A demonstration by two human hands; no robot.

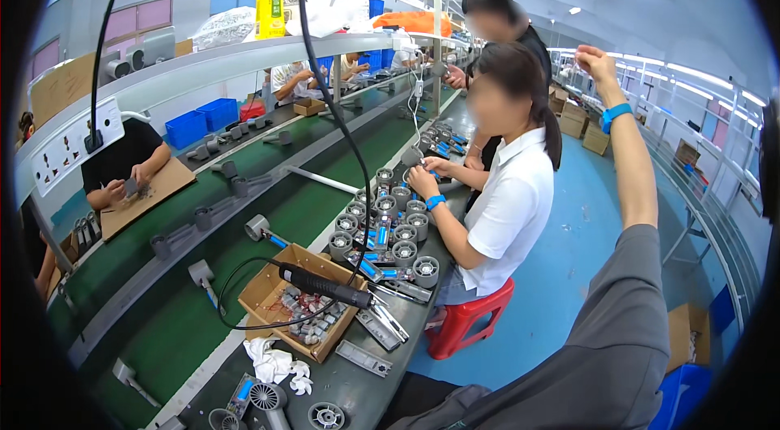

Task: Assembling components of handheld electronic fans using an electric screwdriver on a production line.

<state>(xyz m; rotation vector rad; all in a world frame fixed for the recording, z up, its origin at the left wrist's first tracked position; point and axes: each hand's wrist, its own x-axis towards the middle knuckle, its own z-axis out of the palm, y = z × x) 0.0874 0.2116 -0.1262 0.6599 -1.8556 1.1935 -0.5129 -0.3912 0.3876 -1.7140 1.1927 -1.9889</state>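
My right hand is raised high at the right, well away from the bench, its fingers curled in with nothing visible in them. A blue wristband circles that wrist below a grey sleeve. My left hand is out of view. On the bench before me, a black corded electric screwdriver lies across a cardboard box of small motors with wires. Near the lower edge are a round grey fan head, a loose fan ring, a grey handle shell and crumpled white cloth.
Several grey fan housings with blue cells crowd the bench beside a seated co-worker on a red stool. A green conveyor belt carries fan parts. Black cables hang from above past a power strip.
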